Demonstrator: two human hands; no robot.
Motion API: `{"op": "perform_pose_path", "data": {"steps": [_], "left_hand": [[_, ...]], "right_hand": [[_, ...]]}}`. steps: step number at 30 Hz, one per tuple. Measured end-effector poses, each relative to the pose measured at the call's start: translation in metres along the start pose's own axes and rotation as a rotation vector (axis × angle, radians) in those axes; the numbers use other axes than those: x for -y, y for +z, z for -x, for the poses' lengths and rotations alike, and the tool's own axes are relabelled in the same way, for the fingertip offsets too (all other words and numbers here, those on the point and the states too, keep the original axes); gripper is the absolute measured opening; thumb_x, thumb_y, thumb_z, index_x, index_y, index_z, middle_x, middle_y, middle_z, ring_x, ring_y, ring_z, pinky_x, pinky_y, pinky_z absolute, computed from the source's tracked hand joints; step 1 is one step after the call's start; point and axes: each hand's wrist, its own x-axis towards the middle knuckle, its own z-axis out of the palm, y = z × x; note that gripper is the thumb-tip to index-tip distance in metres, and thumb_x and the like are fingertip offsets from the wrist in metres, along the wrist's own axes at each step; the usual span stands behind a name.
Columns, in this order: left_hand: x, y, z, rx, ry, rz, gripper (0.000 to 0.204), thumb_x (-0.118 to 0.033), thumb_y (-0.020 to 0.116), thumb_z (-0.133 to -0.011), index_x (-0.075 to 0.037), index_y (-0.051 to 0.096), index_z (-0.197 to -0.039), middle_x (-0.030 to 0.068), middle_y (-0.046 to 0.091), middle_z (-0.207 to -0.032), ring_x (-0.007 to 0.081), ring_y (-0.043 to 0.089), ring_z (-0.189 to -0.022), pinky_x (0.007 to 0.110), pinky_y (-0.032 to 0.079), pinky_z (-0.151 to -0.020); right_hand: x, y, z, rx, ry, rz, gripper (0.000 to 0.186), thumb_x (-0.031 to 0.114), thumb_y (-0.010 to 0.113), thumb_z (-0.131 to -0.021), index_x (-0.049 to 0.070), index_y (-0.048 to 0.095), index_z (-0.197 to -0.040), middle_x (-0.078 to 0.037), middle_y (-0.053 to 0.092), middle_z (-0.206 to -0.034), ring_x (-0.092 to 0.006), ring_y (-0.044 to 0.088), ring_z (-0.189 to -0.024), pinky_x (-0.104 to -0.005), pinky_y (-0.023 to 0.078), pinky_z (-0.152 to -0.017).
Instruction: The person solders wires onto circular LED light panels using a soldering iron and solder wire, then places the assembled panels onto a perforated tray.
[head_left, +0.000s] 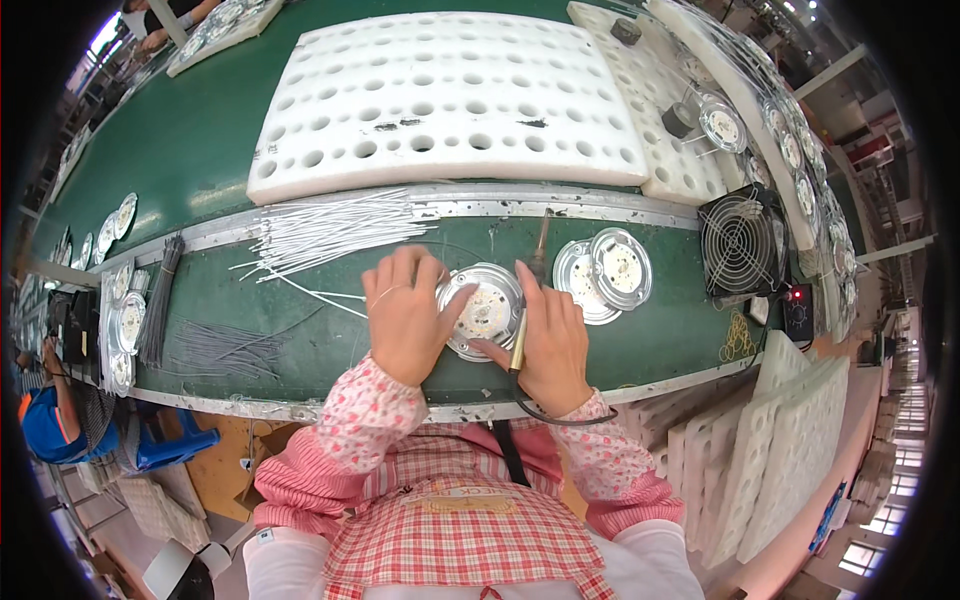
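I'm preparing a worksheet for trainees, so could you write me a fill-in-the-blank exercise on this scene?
1. The round silver disc lies ____ the left hand and the right hand.
2. The large white foam board is pierced by rows of round ____.
3. The fan, right of the two overlapping discs, has a frame that is ____ in colour.
4. The soldering iron is held in the person's ____ hand.

Missing words: between; holes; black; right.

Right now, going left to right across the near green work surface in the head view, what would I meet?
Column of round silver metal discs, dark grey wire bundle, loose grey wires, left hand, round silver disc with pale centre, right hand, two overlapping round silver discs, square black fan with wire grille, black box with red light.
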Motion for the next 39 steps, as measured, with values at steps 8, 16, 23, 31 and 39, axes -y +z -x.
{"op": "perform_pose_path", "data": {"steps": [8,16,23,31,39], "left_hand": [[0.026,-0.007,0.017,0.392,0.066,0.517,0.007,-0.007,0.068,-0.084,-0.002,0.068,-0.080,0.0065,0.063,-0.095,0.0251,0.059,-0.084,0.034,0.045,-0.076],[0.029,-0.014,0.016,0.445,0.108,0.546,0.008,-0.009,0.070,-0.081,-0.002,0.070,-0.080,0.0089,0.061,-0.103,0.0252,0.059,-0.091,0.037,0.043,-0.082],[0.024,-0.010,0.018,0.375,0.175,0.468,0.007,-0.010,0.071,-0.079,-0.004,0.070,-0.078,0.0092,0.060,-0.098,0.0264,0.057,-0.088,0.038,0.043,-0.078],[0.010,-0.010,0.021,0.327,0.232,0.324,0.007,-0.011,0.070,-0.081,-0.006,0.066,-0.081,0.0081,0.056,-0.099,0.0260,0.053,-0.087,0.039,0.040,-0.076],[0.011,0.000,0.025,0.288,0.141,0.364,0.007,-0.011,0.069,-0.078,-0.009,0.065,-0.082,0.0065,0.054,-0.095,0.0257,0.052,-0.089,0.039,0.040,-0.077]], "right_hand": [[-0.022,-0.032,0.011,-0.070,-0.121,-0.263,0.030,0.017,0.075,-0.079,0.002,0.069,-0.104,-0.009,0.060,-0.076,-0.0242,0.056,-0.064,-0.0353,0.044,-0.057],[-0.023,-0.036,0.017,0.039,-0.130,-0.658,0.019,0.002,0.061,-0.076,0.000,0.072,-0.092,-0.010,0.064,-0.066,-0.0220,0.055,-0.048,-0.0344,0.043,-0.044],[-0.019,-0.035,0.020,0.037,-0.204,-0.546,0.019,-0.001,0.061,-0.075,0.000,0.071,-0.091,-0.009,0.062,-0.065,-0.0217,0.056,-0.048,-0.0338,0.043,-0.045],[-0.016,-0.023,0.031,0.028,-0.056,-0.611,0.019,0.001,0.059,-0.080,-0.002,0.071,-0.095,-0.010,0.060,-0.064,-0.0196,0.058,-0.051,-0.0298,0.045,-0.049],[-0.024,-0.028,0.034,0.131,0.414,-0.937,0.028,0.017,0.051,-0.096,-0.004,0.067,-0.104,-0.007,0.063,-0.071,-0.0106,0.058,-0.056,-0.0243,0.045,-0.053]]}}
